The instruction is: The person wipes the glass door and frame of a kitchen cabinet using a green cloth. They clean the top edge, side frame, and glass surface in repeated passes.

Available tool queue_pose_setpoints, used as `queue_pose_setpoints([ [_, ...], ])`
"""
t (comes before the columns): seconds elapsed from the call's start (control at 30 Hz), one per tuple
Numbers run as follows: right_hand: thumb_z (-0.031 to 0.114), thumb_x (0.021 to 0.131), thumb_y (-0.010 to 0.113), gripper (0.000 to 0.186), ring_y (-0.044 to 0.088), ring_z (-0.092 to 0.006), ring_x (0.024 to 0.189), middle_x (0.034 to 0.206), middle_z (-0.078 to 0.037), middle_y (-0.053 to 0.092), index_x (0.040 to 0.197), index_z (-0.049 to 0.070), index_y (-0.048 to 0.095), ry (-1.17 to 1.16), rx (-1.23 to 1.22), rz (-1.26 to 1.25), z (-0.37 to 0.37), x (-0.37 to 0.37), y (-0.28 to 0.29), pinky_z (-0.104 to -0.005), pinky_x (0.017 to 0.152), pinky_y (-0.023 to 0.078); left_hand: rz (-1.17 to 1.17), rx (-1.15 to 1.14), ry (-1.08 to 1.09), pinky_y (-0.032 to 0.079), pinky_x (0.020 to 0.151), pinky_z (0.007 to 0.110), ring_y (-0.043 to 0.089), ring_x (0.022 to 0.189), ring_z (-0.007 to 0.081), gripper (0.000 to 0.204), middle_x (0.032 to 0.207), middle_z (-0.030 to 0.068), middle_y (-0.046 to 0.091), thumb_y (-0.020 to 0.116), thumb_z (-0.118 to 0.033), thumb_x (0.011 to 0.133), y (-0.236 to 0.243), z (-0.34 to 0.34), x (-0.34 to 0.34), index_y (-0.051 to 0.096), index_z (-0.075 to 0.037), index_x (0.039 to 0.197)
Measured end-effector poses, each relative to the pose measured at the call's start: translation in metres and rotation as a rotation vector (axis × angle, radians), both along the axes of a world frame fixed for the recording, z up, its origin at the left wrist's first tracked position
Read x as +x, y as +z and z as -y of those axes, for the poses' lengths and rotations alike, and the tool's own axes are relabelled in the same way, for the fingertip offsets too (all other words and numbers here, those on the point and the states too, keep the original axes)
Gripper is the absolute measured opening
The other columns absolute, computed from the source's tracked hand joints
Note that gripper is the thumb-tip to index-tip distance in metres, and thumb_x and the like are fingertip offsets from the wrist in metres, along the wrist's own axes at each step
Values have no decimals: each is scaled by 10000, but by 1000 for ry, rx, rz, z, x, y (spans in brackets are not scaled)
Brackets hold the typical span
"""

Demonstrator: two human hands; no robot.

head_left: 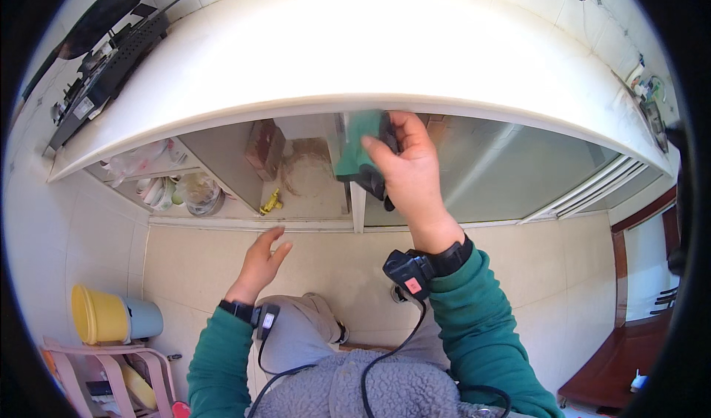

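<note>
My right hand (412,174) is closed around a soft green and black cloth (357,148), held up just under the counter's front edge. It covers part of the white door frame (358,209) between an open cabinet bay and a grey glass door panel (489,166). My left hand (259,262) hangs lower, in front of the open bay, its fingers apart and nothing in it. Inside that bay a reddish brick (264,149) stands against the partition, and a small yellow valve (272,202) lies near the front sill.
A long white counter (355,55) spans above the cabinet. Bowls and bagged items (198,192) fill the left shelves. At its left end stands a black rack (111,77). A yellow bucket (96,314) and a pink rack (111,359) are lower left. Dark red wooden furniture (622,366) is at right.
</note>
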State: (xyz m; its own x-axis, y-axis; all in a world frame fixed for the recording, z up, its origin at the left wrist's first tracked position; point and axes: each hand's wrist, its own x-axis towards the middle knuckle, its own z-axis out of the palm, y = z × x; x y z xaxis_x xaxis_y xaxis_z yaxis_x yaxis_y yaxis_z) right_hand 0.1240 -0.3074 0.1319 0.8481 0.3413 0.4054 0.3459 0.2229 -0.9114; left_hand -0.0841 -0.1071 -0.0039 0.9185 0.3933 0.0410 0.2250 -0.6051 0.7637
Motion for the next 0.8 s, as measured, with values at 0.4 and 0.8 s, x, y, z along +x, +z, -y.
queue_pose_setpoints([
  [0.4, 34, 720, 614, 414, 563, -299, 901, 956, -98, 555, 1133, 63, 613, -522, -650, 865, -9, -18, -10, -407, 718, 520, -195, 277, -25, 458, 945, 424, 587, 1072, 359, 442, 1123, 206, 642, 667, -327, 849, -43, 33, -79, 619, -9, 1153],
  [0.8, 80, 753, 610, 491, 544, -303, 967, 1009, -110, 528, 1238, 62, 533, -568, -1006, 899, -14, -21, -8, -403, 717, 547, -123, 314, 46, 487, 865, 416, 628, 944, 342, 382, 998, 171, 678, 658, -346, 840, -40, 39, -82, 665, -20, 1039],
])
